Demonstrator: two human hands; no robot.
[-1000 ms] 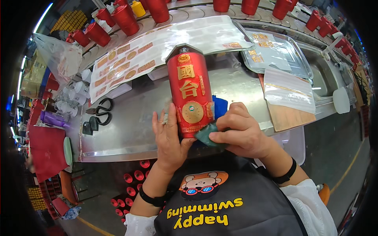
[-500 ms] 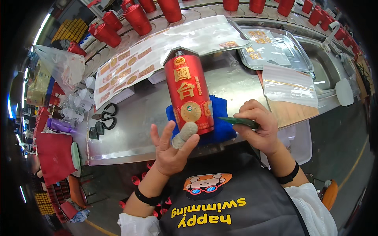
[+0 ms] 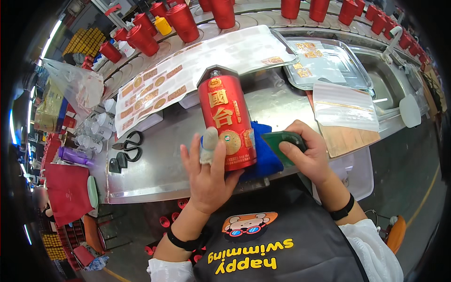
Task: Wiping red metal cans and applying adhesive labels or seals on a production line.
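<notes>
Red bottle [image 3: 227, 121] lying on blue cloth [image 3: 264, 157] at near edge of steel desk [image 3: 155, 164], cloth likely padding it; left hand [image 3: 208, 175] steadying bottle's base, fingers spread open, one bandaged fingertip on round gold label; right hand [image 3: 306, 152] closed around dark green scraper [image 3: 283, 139] just beside bottle; steel tray [image 3: 329, 63] holding clear sheet and loose labels; label sheets [image 3: 188, 70] behind; scissors [image 3: 130, 142] left; red bottles [image 3: 181, 21] along conveyor.
</notes>
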